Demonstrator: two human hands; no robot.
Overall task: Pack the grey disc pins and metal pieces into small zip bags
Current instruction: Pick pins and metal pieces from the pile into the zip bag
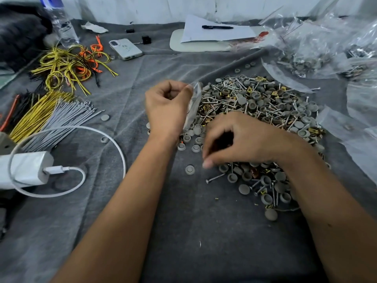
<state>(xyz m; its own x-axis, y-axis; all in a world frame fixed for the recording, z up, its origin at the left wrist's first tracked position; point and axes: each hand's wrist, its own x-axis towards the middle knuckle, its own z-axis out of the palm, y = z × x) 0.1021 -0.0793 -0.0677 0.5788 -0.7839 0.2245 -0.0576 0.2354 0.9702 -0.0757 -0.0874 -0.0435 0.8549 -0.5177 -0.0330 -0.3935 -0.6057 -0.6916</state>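
The left hand (166,107) pinches the top of a small clear plastic zip bag (193,105), which hangs at the left edge of a big heap of grey disc pins, metal screws and brass-coloured clips (265,111) on the grey cloth-covered bench (183,231). The right hand (240,139), fingers curled, rests over the near side of the heap; whether it holds anything cannot be told. No writing is legible on the white phone (125,49), the white charger (24,170) or the paper under the black pen (217,27).
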